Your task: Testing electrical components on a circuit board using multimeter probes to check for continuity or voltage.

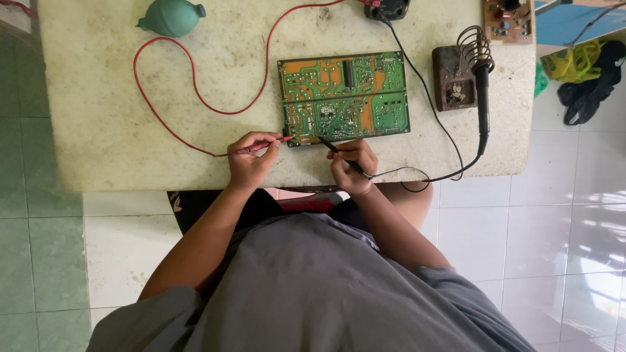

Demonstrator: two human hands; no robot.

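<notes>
Both hands' probes on circuit board [344,98]

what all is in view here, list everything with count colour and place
circuit board: 1, green and orange, middle of the table
red probe: 1, red, tip at the board's lower left edge
black probe: 1, black, tip on the board's lower edge
red lead: 1, red, looping across the table's left half
black lead: 1, black, running down the right of the board
rubber bulb blower: 1, teal, top left of the table
soldering iron: 1, black, in a coil stand on the right
small board: 1, brown, top right corner
table: 1, pale speckled stone
left hand: holds the red probe
right hand: holds the black probe
</notes>
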